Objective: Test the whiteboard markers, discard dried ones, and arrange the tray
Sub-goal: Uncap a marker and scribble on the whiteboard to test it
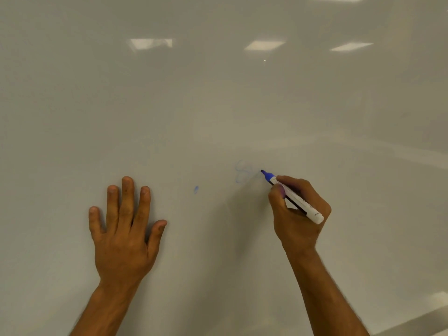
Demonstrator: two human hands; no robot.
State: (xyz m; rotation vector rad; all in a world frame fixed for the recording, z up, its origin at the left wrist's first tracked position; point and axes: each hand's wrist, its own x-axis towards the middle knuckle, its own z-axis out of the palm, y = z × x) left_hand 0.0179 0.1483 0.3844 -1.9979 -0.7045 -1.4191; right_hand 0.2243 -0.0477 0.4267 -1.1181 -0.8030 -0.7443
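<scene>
The whiteboard fills almost the whole view, glossy and nearly bare, with ceiling lights mirrored in its upper part; it serves as the landmark here. Low on the whiteboard and left of its middle, the left hand lies flat against the surface, fingers spread and holding nothing. Low on the whiteboard and right of its middle, the right hand is closed in a writing grip, thumb and fingers pinching a blue marker. The marker is uncapped; its tip points up and left and sits at the whiteboard, though whether it touches cannot be told for certain. Just left of the tip is a faint blue scribble, loops so pale they barely read. Further left, between the two hands, is a small blue smudge, somewhat darker.

Judged from this, the task is at the testing step, with this one marker in hand. The weak line suggests it may be drying out, but that is a guess. Neither the tray, other markers nor any bin is in view, so discarding and arranging seem left to do.
</scene>
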